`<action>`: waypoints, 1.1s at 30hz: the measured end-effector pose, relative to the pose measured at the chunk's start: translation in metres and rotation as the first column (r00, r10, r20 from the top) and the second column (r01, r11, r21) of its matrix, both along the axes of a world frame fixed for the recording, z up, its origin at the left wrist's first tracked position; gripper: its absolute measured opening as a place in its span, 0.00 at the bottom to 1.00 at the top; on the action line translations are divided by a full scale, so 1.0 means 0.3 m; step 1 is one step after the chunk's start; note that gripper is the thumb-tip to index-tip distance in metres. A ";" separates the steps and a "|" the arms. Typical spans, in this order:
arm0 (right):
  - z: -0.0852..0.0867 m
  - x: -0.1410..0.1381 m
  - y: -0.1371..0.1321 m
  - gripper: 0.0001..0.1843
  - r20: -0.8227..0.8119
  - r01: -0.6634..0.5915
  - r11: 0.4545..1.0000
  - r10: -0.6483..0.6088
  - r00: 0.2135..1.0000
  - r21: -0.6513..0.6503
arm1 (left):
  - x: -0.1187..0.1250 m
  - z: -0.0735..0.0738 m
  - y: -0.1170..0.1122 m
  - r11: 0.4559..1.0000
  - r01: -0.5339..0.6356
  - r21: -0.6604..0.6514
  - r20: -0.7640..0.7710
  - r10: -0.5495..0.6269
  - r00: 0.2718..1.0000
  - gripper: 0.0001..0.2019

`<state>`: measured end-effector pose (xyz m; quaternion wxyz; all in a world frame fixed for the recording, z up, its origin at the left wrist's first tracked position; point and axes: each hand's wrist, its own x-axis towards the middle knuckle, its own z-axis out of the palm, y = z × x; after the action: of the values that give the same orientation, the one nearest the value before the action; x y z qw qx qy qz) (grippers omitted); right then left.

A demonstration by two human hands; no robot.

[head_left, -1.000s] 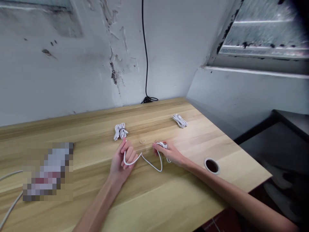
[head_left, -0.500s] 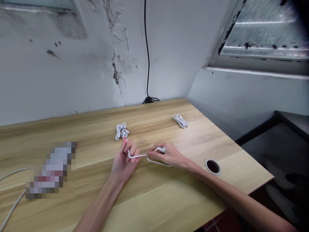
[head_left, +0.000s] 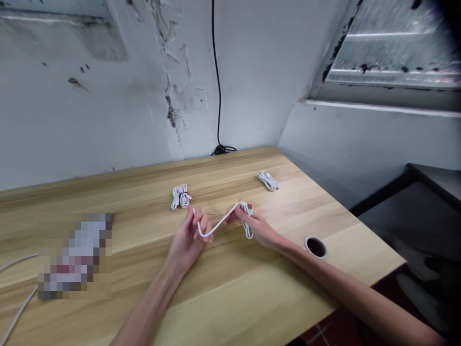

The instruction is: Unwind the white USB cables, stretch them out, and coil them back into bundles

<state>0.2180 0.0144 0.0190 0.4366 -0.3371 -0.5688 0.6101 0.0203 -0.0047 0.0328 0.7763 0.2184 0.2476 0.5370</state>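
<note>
My left hand [head_left: 189, 238] and my right hand [head_left: 254, 226] are raised a little over the wooden table [head_left: 230, 288], both closed on one white cable [head_left: 219, 224]. The left fingers pinch a loop of it near its end. The right hand grips several coiled turns of the same cable, and a short stretch runs taut between the two hands. A small rubber band [head_left: 213, 210] lies on the table just beyond the hands.
Two bundled white cables lie further back, one [head_left: 179, 196] to the left and one [head_left: 268, 180] to the right. A cable hole [head_left: 316, 247] sits near the table's right edge. A black cord [head_left: 217, 96] hangs down the wall. A blurred object [head_left: 74, 257] and a grey cable [head_left: 16, 307] lie at the left.
The right hand has lifted and gathered more cable into its coil. The slack loop that lay on the table between the hands is now pulled off it and drawn taut.
</note>
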 end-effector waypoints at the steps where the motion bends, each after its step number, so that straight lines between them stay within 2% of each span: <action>1: 0.002 -0.003 0.002 0.20 -0.130 -0.034 0.995 0.022 0.991 -0.093 | 0.008 -0.004 -0.002 1.000 -0.003 0.015 -0.061 0.003 0.998 0.20; 4: -0.009 0.003 0.020 0.14 -0.415 -0.104 0.937 -0.046 0.909 -0.332 | 0.030 -0.026 -0.006 0.994 -0.071 0.087 -0.269 0.092 0.959 0.18; 7: -0.028 0.024 0.049 0.08 -0.546 -0.150 0.878 -0.141 0.826 -0.454 | 0.050 -0.052 -0.012 0.986 -0.036 0.164 -0.460 0.109 0.881 0.17; 10: -0.031 0.035 0.065 0.14 -0.583 -0.156 0.886 -0.147 0.799 -0.437 | 0.068 -0.062 -0.024 0.970 0.076 0.231 -0.591 0.078 0.803 0.17; 13: -0.017 0.025 0.051 0.22 -0.492 -0.119 0.929 -0.074 0.868 -0.350 | 0.076 -0.049 -0.042 0.950 0.131 0.282 -0.662 0.094 0.743 0.16; 15: -0.003 0.009 0.030 0.23 -0.395 -0.127 0.938 -0.012 0.918 -0.324 | 0.076 -0.034 -0.054 0.939 0.112 0.326 -0.683 0.152 0.715 0.14; 17: 0.008 -0.007 0.006 0.23 -0.353 -0.192 0.916 0.059 0.934 -0.353 | 0.072 -0.023 -0.064 0.927 0.057 0.372 -0.692 0.236 0.682 0.12; 21: 0.004 -0.020 -0.021 0.21 -0.440 -0.375 0.831 0.180 0.880 -0.410 | 0.065 -0.020 -0.072 0.891 -0.022 0.453 -0.720 0.381 0.579 0.09; 24: -0.022 -0.011 -0.017 0.16 -0.460 -0.422 0.791 0.203 0.864 -0.444 | 0.062 -0.027 -0.070 0.794 0.024 0.607 -0.716 0.533 0.450 0.06; 27: -0.042 -0.001 -0.009 0.17 -0.436 -0.421 0.792 0.220 0.873 -0.442 | 0.061 -0.038 -0.065 0.668 0.088 0.739 -0.652 0.677 0.342 0.08; 30: -0.044 -0.001 -0.009 0.19 -0.411 -0.411 0.814 0.237 0.880 -0.411 | 0.063 -0.055 -0.066 0.580 0.107 0.807 -0.587 0.772 0.245 0.12; 33: -0.037 -0.007 -0.015 0.19 -0.365 -0.431 0.810 0.291 0.884 -0.397 | 0.069 -0.072 -0.073 0.514 0.193 0.836 -0.545 0.820 0.176 0.12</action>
<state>0.2161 0.0100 0.0079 0.2946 -0.2246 -0.3892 0.8434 0.0412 -0.0266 0.0113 0.1221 0.7280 0.4425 0.5092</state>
